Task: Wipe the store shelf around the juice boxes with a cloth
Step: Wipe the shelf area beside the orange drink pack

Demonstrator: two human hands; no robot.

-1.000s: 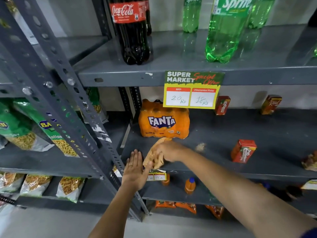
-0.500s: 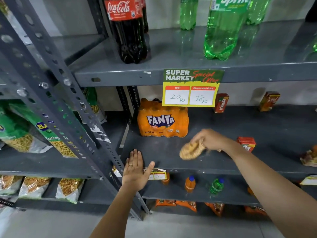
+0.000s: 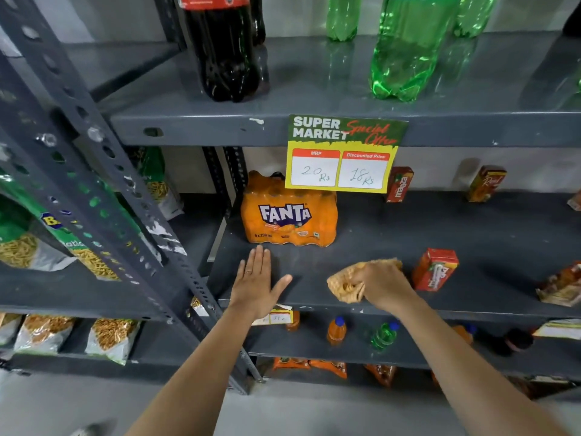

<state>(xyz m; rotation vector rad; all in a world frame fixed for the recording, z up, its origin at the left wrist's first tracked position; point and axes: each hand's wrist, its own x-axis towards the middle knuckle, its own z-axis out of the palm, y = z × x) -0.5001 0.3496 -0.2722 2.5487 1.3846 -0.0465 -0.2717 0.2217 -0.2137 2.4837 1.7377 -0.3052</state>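
Observation:
My right hand [image 3: 382, 286] grips a bunched yellow-orange cloth [image 3: 345, 283] and presses it on the dark grey shelf [image 3: 377, 234] near the front edge. A red juice box [image 3: 435, 269] stands just right of the cloth. Two more juice boxes stand at the back wall: a red one [image 3: 399, 184] and an orange one [image 3: 485, 183]. My left hand [image 3: 256, 283] lies flat on the shelf with fingers spread, in front of the orange Fanta pack [image 3: 289, 214].
A price sign [image 3: 344, 154] hangs from the upper shelf, which bears a cola bottle [image 3: 224, 45] and green bottles [image 3: 408, 42]. A slanted perforated steel upright [image 3: 103, 171] runs on the left. Snack bags [image 3: 561, 286] lie at the right edge. Small bottles [image 3: 336, 330] stand below.
My right hand swept the cloth from the left front of the shelf to the right, then slightly back towards the front edge. My left hand slid further onto the shelf.

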